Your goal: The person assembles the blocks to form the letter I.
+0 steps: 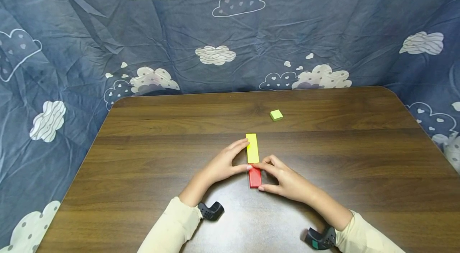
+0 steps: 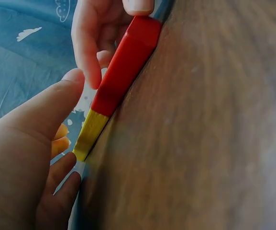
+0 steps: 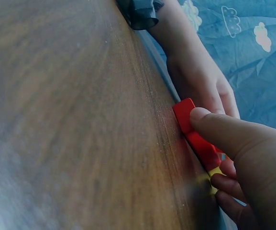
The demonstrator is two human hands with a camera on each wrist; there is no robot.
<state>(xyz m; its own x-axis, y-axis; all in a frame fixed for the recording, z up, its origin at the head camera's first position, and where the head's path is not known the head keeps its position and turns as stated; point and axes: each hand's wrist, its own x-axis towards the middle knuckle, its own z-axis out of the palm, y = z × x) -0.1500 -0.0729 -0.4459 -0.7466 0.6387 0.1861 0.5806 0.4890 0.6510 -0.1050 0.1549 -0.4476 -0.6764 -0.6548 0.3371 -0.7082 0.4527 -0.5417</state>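
Observation:
A yellow rectangular block (image 1: pixel 253 151) and a red rectangular block (image 1: pixel 255 179) lie end to end in one line on the wooden table (image 1: pixel 161 157), the red one nearer me. My left hand (image 1: pixel 219 167) comes from the left with fairly straight fingers. Its fingertips touch the left side of the yellow block near the far end, and its thumb is by the seam between the blocks. With thumb and index finger my right hand (image 1: pixel 287 183) pinches the red block lengthwise, the thumb at its near end, as the left wrist view also shows.
Farther back, right of the yellow block, lies a small light green block (image 1: pixel 276 115). Behind the table's far edge hangs a blue curtain (image 1: pixel 230 29) with white clouds. Black cameras (image 1: pixel 212 211) are worn on both wrists, over pale sleeves.

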